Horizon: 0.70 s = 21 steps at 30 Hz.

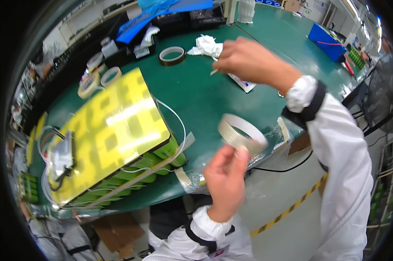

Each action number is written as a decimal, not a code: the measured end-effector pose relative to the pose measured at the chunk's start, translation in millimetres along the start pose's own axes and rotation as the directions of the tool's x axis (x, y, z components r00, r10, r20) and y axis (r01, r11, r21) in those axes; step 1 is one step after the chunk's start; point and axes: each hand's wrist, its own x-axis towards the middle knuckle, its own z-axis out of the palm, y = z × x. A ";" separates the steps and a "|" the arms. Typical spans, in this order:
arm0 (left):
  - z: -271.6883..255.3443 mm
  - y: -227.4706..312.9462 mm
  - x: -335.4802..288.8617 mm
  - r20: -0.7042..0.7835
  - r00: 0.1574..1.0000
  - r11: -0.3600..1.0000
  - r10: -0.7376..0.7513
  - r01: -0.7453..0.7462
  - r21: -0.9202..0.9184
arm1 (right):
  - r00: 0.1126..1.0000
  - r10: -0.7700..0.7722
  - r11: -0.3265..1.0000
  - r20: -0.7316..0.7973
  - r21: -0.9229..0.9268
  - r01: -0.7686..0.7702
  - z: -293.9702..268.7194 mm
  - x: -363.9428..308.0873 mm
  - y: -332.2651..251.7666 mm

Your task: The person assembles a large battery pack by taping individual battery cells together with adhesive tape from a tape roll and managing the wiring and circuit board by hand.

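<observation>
A white sleeve (344, 143) is filling the right side, closest to us, and the bare right hand (248, 61) is poking out of it, high over the green table (196, 95). Its fingertips are bunching together, and a thin, pale bit (214, 72) is sticking out, but the hand is looking blurry, so I can't tell what that is. The left hand (227, 178) is pinching a roll of pale tape (230, 135) by its near rim, right by the table's front edge. To the left, green cells (140, 176) are sitting under a shiny yellow sheet (118, 113).

Only the tips of the left fingers are holding the roll, so a loose pinch could be sending it down to the floor. Clear plastic film (272, 139) is lying just beside it and could be getting stuck to the tape. A white wire (181, 122) is looping out from the cells; a swinging cuff could be catching and tugging it.
</observation>
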 end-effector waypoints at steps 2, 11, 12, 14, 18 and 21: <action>-1.3 12.0 -22.3 0.208 0.978 0.981 -0.023 -0.018 0.191 | 0.975 0.133 0.989 0.180 0.033 -0.141 27.4 -8.2 -12.8; -31.1 100.5 -47.7 0.434 0.874 0.761 -0.219 -0.125 0.636 | 0.874 0.368 0.118 0.317 0.916 -0.383 -55.4 -57.1 -75.7; -28.6 107.7 -51.3 0.409 0.893 0.774 -0.188 -0.121 0.621 | 0.945 0.232 -0.085 0.231 0.972 -0.217 -60.5 -80.2 -86.6; -17.9 113.5 -51.1 0.368 0.913 0.836 -0.175 -0.059 0.545 | 0.979 0.193 -0.180 0.059 0.983 -0.024 -70.1 -110.8 -117.1; -7.5 115.8 -49.9 0.438 0.899 0.807 -0.033 -0.235 0.542 | 0.890 0.457 0.030 0.010 0.999 -0.027 -87.6 -115.6 -177.9; 4.9 123.4 -40.7 0.374 0.922 0.831 -0.103 -0.127 0.541 | 0.694 0.719 -0.208 0.043 0.966 0.155 -83.4 -110.3 -189.4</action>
